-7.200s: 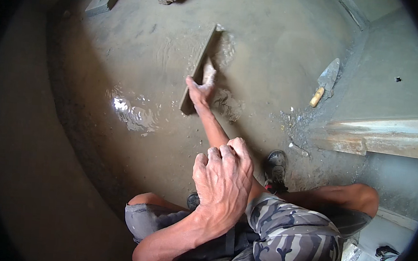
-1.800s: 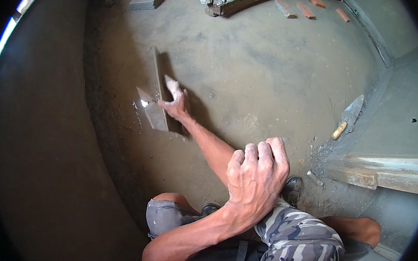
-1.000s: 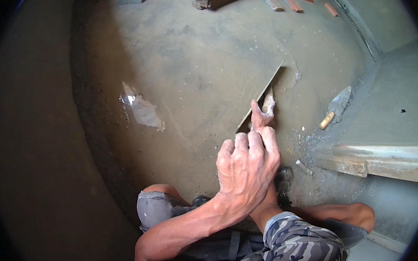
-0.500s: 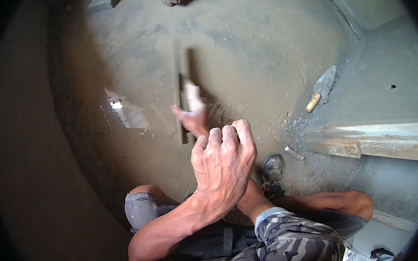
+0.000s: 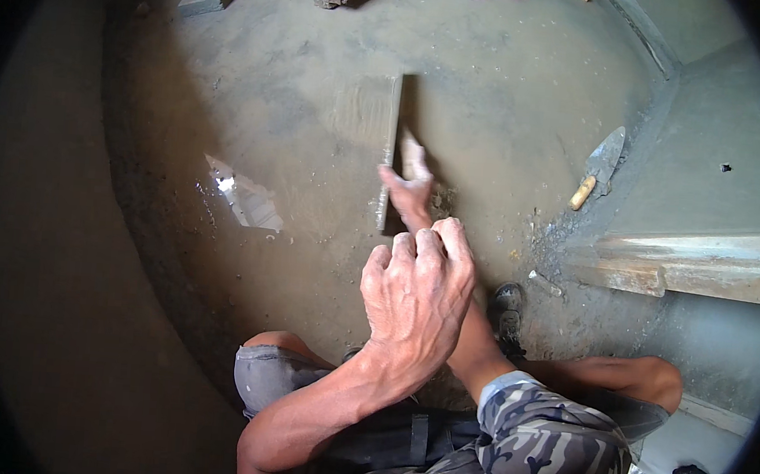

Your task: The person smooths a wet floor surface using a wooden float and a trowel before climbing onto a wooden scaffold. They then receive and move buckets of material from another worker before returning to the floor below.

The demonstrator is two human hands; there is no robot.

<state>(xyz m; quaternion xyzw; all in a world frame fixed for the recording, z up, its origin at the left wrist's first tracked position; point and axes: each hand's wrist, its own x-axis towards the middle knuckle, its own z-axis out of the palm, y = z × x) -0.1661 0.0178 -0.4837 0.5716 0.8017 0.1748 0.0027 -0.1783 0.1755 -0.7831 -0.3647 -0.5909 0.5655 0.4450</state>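
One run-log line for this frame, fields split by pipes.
Right hand: grips long float at wet floor | left hand: fingers curled, palm hidden | trowel: lying on floor, right side

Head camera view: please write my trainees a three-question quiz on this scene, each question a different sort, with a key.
1. Which hand holds the long float?
2. True or false: the pointed trowel lies to the left of the float.
3. Choose: the left hand is
a) flat with fingers spread
b) curled, its back toward the camera
c) out of view

Key:
1. The right hand.
2. False; the pointed trowel lies to its right.
3. b
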